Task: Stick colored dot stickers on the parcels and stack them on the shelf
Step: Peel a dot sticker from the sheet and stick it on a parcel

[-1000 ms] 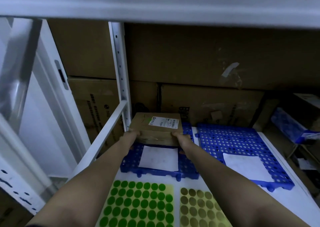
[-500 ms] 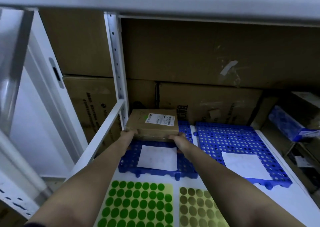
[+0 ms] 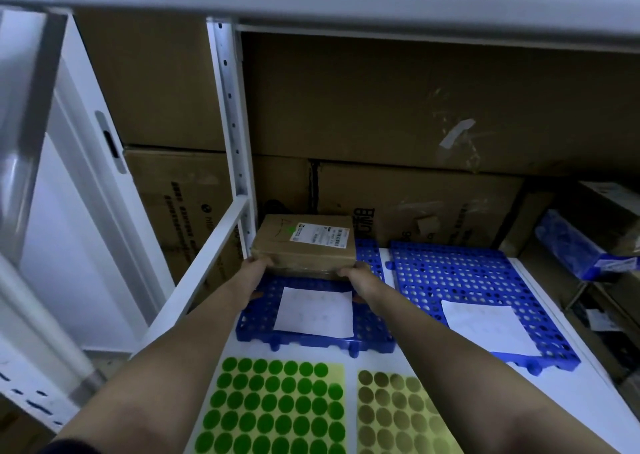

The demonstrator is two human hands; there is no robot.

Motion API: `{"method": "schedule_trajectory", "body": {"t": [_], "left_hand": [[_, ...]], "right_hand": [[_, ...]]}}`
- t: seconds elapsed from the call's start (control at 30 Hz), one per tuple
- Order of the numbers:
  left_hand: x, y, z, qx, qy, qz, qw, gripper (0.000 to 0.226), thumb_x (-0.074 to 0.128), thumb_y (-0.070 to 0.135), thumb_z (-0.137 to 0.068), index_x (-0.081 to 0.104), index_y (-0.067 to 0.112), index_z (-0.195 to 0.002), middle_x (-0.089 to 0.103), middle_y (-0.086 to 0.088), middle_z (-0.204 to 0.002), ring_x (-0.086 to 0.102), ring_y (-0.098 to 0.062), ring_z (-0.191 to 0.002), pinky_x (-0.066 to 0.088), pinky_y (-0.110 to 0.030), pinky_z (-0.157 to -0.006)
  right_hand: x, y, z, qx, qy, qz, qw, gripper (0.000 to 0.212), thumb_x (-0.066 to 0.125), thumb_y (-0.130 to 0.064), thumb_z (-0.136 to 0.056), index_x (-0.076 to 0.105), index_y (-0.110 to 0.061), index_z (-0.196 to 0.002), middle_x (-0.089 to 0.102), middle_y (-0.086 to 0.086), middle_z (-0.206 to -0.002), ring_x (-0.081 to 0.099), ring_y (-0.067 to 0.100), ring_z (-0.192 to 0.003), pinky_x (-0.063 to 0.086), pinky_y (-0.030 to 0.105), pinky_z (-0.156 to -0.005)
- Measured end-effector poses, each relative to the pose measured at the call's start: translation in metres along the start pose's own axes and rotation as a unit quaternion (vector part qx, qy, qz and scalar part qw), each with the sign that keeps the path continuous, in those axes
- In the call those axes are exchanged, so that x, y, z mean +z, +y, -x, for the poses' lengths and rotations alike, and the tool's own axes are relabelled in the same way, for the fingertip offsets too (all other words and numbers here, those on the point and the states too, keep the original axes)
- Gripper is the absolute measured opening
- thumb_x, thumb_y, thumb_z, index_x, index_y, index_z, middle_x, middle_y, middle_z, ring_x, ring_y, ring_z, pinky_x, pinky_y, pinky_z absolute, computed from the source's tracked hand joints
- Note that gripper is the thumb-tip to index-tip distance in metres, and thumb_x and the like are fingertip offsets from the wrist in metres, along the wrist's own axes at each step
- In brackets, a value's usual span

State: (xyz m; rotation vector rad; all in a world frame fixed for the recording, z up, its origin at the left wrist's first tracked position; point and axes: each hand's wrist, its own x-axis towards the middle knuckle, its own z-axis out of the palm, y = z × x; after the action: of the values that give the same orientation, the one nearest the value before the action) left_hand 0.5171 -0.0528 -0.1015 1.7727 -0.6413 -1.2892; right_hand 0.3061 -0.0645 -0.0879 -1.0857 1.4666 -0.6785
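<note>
While both hands gripped its near corners, the parcel (image 3: 304,246) sat at the back left of the blue perforated mat (image 3: 311,329) on the white shelf (image 3: 588,401), close to the upright post (image 3: 230,135) and just in front of the large cartons (image 3: 381,107). The left hand (image 3: 254,273) held the near left corner and the right hand (image 3: 356,277) the near right one, fingers curled under the edge; whether the box rested fully on the mat could not be told. A green mark showed beside its shipping label (image 3: 320,234), so the sticking step looked done for this parcel and the placing nearly finished. No other parcel lay on either mat, so the stack was only beginning. The green sticker sheet (image 3: 273,408) and the olive sheet (image 3: 398,415) remained almost full.
</note>
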Motion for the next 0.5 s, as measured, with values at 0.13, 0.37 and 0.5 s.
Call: {"method": "schedule_trajectory", "body": {"t": [0.13, 0.37, 0.5], "left_hand": [[-0.005, 0.006, -0.005, 0.042, 0.073, -0.026, 0.996, 0.038, 0.042, 0.017, -0.098, 0.043, 0.005, -0.134, 0.052, -0.018, -0.126, 0.053, -0.03, -0.107, 0.049, -0.042, -0.093], [0.008, 0.01, 0.036, 0.265, 0.144, -0.123, 0.946, 0.027, 0.045, 0.017, -0.098, 0.054, 0.011, -0.123, 0.059, -0.006, -0.115, 0.056, -0.023, -0.108, 0.044, -0.032, -0.089], [0.045, 0.026, 0.058, 0.3, 0.111, -0.095, 0.943, 0.024, 0.049, 0.017, -0.096, 0.056, 0.012, -0.119, 0.06, -0.003, -0.111, 0.056, -0.021, -0.106, 0.044, -0.026, -0.086]], "right_hand": [[-0.01, 0.0, 0.001, -0.05, 0.043, 0.05, 0.997, 0.056, 0.051, -0.014, -0.097, 0.025, -0.004, -0.145, 0.042, 0.016, -0.141, 0.044, 0.03, -0.125, 0.038, 0.032, -0.09], [-0.043, -0.006, 0.007, -0.158, 0.112, 0.081, 0.978, 0.016, 0.047, -0.012, -0.096, 0.06, -0.021, -0.098, 0.068, 0.006, -0.1, 0.063, 0.025, -0.092, 0.051, 0.047, -0.087], [-0.069, -0.011, 0.025, -0.2, 0.129, 0.059, 0.969, 0.028, 0.043, -0.008, -0.097, 0.062, -0.023, -0.082, 0.068, -0.003, -0.076, 0.066, 0.021, -0.082, 0.054, 0.045, -0.086]]}}
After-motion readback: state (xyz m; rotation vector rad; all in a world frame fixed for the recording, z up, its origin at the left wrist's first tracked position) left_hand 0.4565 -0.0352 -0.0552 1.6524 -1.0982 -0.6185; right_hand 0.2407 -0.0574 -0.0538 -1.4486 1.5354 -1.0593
